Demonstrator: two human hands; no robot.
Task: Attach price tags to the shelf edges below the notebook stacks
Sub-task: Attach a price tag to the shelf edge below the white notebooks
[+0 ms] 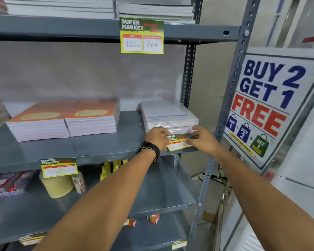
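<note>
A green, yellow and red price tag (178, 143) lies against the front edge of the grey middle shelf (91, 147), just below a wrapped white notebook stack (169, 115). My left hand (157, 136), with a black watch on its wrist, grips the tag's left end. My right hand (203, 138) pinches its right end. Two orange notebook stacks (65, 118) sit further left on the same shelf. Another tag (59, 167) hangs on the edge below them, and a third tag (141, 36) hangs from the top shelf.
A perforated steel upright (230, 98) stands right of my hands, with a "Buy 2 Get 1 Free" poster (266, 104) beyond it. The lower shelf holds a tape roll (57, 185), yellow packets (112, 167) and boxes (9, 183).
</note>
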